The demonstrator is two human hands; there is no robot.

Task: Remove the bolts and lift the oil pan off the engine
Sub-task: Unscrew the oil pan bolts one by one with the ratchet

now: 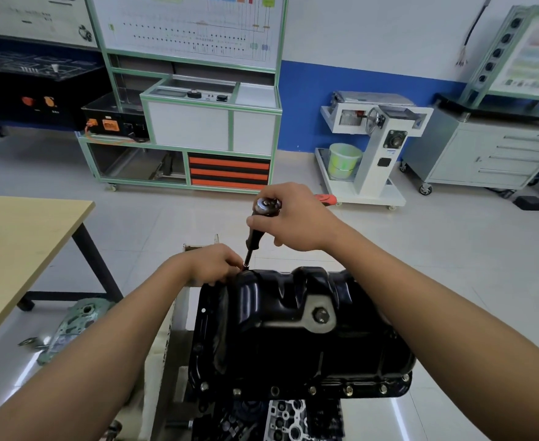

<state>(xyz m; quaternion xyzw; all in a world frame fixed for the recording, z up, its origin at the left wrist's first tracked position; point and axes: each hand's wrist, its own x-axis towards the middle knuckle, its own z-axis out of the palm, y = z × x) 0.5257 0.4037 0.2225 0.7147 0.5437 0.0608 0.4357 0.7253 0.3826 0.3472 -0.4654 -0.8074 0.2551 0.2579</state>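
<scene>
A glossy black oil pan (293, 338) sits upside down on the engine (281, 418), with several bolts (347, 389) along its near flange. A ratchet wrench (266, 206) with a long extension (251, 243) stands on the pan's far left flange. My right hand (297, 218) grips the ratchet by its head and handle; the orange handle end (325, 197) sticks out to the right. My left hand (215, 264) pinches the socket end of the extension at the flange. The bolt under the socket is hidden.
A wooden table (23, 249) stands to the left. A green gasket part (74, 326) lies on the floor beside the engine stand. Training cabinets (198, 122), a white machine stand (373, 148) and a grey drawer cart (484, 151) line the far wall.
</scene>
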